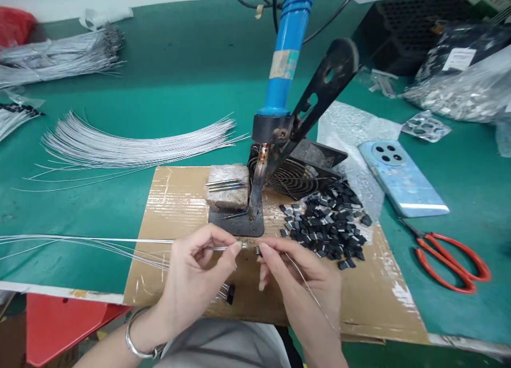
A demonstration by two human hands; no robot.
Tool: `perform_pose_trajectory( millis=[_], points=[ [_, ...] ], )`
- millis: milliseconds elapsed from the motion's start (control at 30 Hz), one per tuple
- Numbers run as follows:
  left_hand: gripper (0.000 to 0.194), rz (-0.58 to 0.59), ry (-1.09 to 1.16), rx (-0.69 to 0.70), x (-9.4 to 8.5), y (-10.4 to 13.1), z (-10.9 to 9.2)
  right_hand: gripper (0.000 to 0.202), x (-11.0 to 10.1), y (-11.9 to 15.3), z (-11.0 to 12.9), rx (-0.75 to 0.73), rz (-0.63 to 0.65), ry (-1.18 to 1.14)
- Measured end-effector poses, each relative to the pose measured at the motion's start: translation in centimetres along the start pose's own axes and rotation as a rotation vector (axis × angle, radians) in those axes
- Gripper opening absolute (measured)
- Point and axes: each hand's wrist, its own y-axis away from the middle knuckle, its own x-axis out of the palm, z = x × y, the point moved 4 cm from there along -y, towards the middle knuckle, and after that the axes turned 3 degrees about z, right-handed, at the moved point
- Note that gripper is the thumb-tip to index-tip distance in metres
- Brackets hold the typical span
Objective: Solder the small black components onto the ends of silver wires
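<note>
My left hand (195,277) is closed, with thumb and index finger pinching the end of a white wire (151,241) that runs off to the left. Facing it across a small gap, my right hand (305,283) pinches a small black connector (258,250). A thin strand of solder wire (306,284) also passes through my right hand. Beneath the left fingers lie wires with black connectors (228,293) on their ends. Just above the hands, a blue-handled soldering iron (281,86) is held tip down on a black bracket (325,86).
Loose black connectors (327,221) are heaped to the right on the cardboard (375,299). Around them are a fan (299,173), a phone (403,179) and red-handled scissors (451,264). A block with metal tips (227,197) stands left of the iron, below a wire bundle (139,147).
</note>
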Motion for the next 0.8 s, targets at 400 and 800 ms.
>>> perform_pose_trajectory(
  millis=[400,800],
  points=[
    [0.01,0.131,0.201,-0.068,0.1,-0.7,-1.4,0.007,1.5,0.2,0.8,0.181,-0.089,-0.122],
    [0.012,0.169,0.219,-0.08,0.3,-0.9,-1.3,0.006,1.3,0.3,0.6,0.182,-0.049,-0.127]
  ],
)
